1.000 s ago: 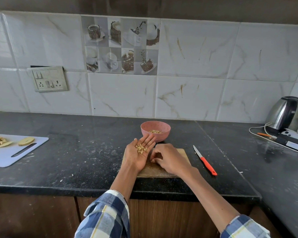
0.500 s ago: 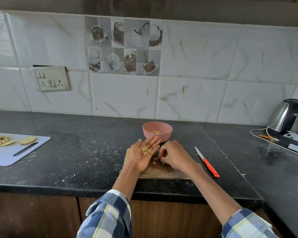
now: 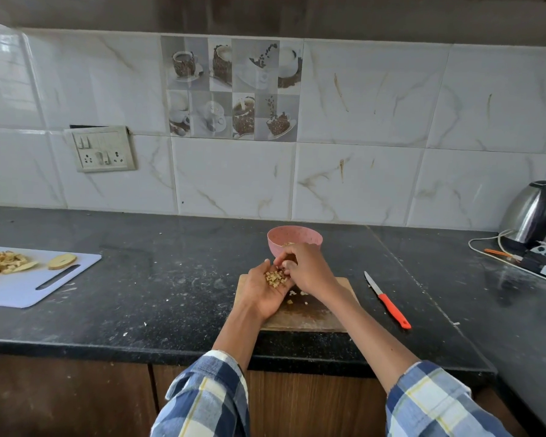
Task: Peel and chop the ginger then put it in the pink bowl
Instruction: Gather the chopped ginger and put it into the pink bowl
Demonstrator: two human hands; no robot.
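Just beyond my left hand [image 3: 265,287] sits the pink bowl [image 3: 294,239]. That hand lies spread, palm up, carrying ginger bits [image 3: 275,276]; my right hand [image 3: 306,269] pinches some.

Left hand [image 3: 264,287]: lay palm up, fingers relaxed, just short of the pink bowl [image 3: 293,239].
Right hand [image 3: 308,268]: knuckles up, fingertips curled down onto the left palm, directly in front of the bowl.
Forearms: bare, converged toward the bowl; checked sleeves [image 3: 207,397] at the elbows.
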